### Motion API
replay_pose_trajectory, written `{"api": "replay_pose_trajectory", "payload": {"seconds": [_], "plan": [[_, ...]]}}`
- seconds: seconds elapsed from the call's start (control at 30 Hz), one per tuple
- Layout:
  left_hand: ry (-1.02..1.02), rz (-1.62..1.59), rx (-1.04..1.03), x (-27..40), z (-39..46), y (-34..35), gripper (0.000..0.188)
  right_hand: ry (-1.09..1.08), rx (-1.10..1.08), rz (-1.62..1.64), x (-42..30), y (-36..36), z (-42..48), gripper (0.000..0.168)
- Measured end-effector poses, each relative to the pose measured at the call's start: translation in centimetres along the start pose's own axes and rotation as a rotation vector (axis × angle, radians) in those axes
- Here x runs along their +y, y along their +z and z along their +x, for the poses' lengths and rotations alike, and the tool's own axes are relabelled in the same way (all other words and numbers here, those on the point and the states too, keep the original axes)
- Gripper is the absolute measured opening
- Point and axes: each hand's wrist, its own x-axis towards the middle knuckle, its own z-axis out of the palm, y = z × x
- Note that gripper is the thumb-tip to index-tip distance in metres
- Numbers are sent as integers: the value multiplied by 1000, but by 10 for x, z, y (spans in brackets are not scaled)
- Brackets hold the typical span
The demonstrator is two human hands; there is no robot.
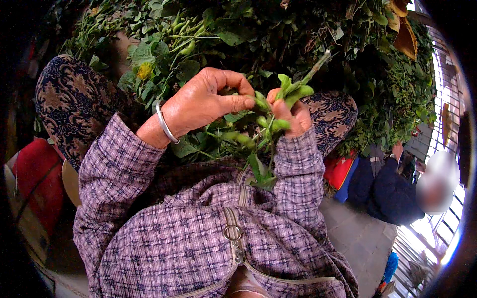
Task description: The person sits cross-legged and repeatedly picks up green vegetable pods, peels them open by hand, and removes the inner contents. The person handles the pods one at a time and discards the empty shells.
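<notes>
A leafy soybean stem (315, 68) with plump green pods (300, 94) is gripped in my right hand (294, 115), its pale cut end pointing up and to the right. My left hand (208, 95), with a metal bangle (166, 123) at the wrist, pinches a green pod (262, 102) on the same plant between thumb and fingers. More pods (238, 138) and a drooping leaf (259, 167) hang below the hands, over my lap. Whether the pinched pod is still attached to the stem is hard to tell.
A large heap of soybean plants (261, 33) spreads before my knees, with loose pods (188, 28) at the upper left. To the right, another person in dark clothing (395, 190) sits beside the heap. A red seat or container (39, 182) stands at my left.
</notes>
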Motion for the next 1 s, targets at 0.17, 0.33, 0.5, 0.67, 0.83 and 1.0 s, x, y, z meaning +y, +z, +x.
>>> {"api": "replay_pose_trajectory", "payload": {"seconds": [0.17,0.33,0.5,0.67,0.83,1.0], "plan": [[-56,-102,65,9,-4,-1,18,94,0,-49,-13,7,0,21],[-18,-122,39,12,-4,-5,18,77,-35,-49,-13,8,1,27],[-91,-386,-17,9,-2,-7,17,54,-125,-29,-12,9,5,32],[-140,-578,-65,6,-2,-8,18,53,-110,43,-12,10,6,40],[-158,-580,-30,3,-1,-8,15,40,-130,43,-12,13,6,45],[-122,-633,92,-2,-2,5,11,-9,-190,57,-6,16,8,47]]}}
